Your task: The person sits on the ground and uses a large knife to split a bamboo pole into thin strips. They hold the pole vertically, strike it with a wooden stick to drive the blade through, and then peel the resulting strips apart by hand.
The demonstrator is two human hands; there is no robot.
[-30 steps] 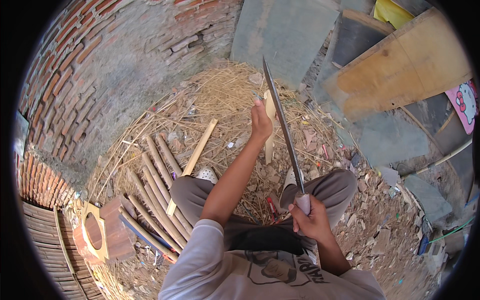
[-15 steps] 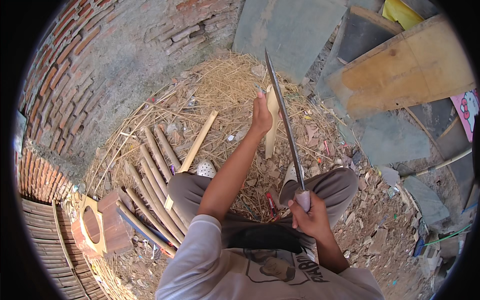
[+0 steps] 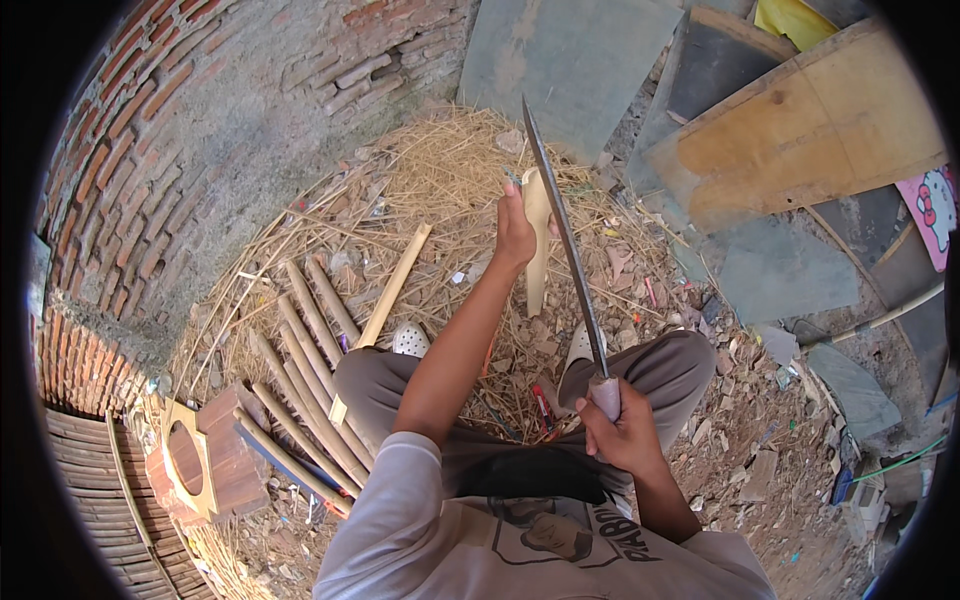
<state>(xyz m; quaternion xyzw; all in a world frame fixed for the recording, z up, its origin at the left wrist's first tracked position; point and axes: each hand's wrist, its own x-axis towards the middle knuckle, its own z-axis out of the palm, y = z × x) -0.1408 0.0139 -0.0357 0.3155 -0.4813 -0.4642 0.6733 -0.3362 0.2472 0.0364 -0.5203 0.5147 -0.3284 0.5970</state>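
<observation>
- Left hand point(image 3: 515, 232) — curled around a split bamboo piece point(image 3: 537, 262).
- Right hand point(image 3: 622, 432) — closed on the handle of a machete point(image 3: 587, 322), blade just right of the bamboo.

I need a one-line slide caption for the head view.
Right hand grips the handle of a long blade; left hand holds a pale strip above straw-littered ground.

Weathered brick wall point(image 3: 230, 140) left, brown board point(image 3: 800, 130) right
</observation>
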